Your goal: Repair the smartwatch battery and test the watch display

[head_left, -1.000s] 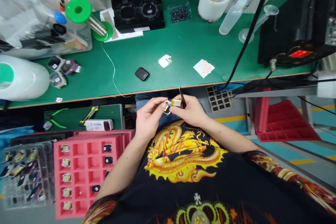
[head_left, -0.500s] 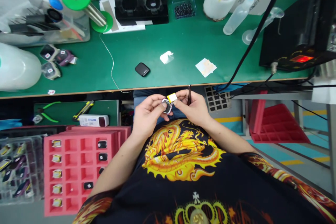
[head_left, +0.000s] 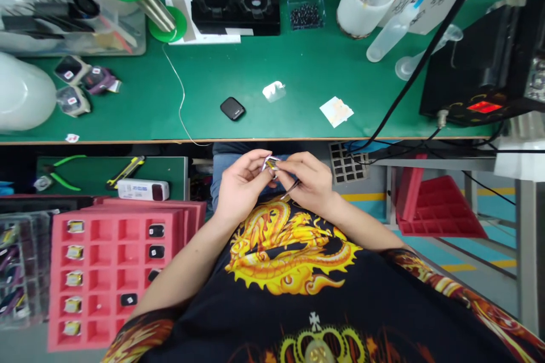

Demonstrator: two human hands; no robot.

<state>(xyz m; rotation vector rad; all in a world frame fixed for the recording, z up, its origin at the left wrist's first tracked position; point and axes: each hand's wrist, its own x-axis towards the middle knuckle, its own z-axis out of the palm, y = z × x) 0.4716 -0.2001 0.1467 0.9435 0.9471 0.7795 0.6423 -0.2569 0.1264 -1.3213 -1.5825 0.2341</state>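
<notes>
Just off the bench's front edge, my left hand (head_left: 239, 186) pinches a small smartwatch case (head_left: 268, 161) between thumb and fingers. My right hand (head_left: 310, 180) is closed, its thumb and index fingertips at the case's right side. Dark tweezers (head_left: 291, 189) are tucked in that hand, their tips slanting down to the left. A bit of yellow shows in the case, and the fingers cover most of it. On the bench beyond lie a black rounded-square cover (head_left: 232, 108), a glossy peeled film (head_left: 273, 91) and a stained white paper square (head_left: 336, 111).
Pink foam trays (head_left: 111, 212) with yellow-wrapped and black parts stand at lower left. Above them are green-handled pliers (head_left: 65, 180) and a yellow utility knife (head_left: 126, 172). A solder spool (head_left: 158, 16) stands at the back. At right, a black cable (head_left: 409, 82) hangs before a black station (head_left: 472, 68).
The yellow battery, earlier raised at the case's edge, is now mostly hidden at the case under my right fingers. The tweezers have swung from upright to pointing down-left. The view shifted slightly.
</notes>
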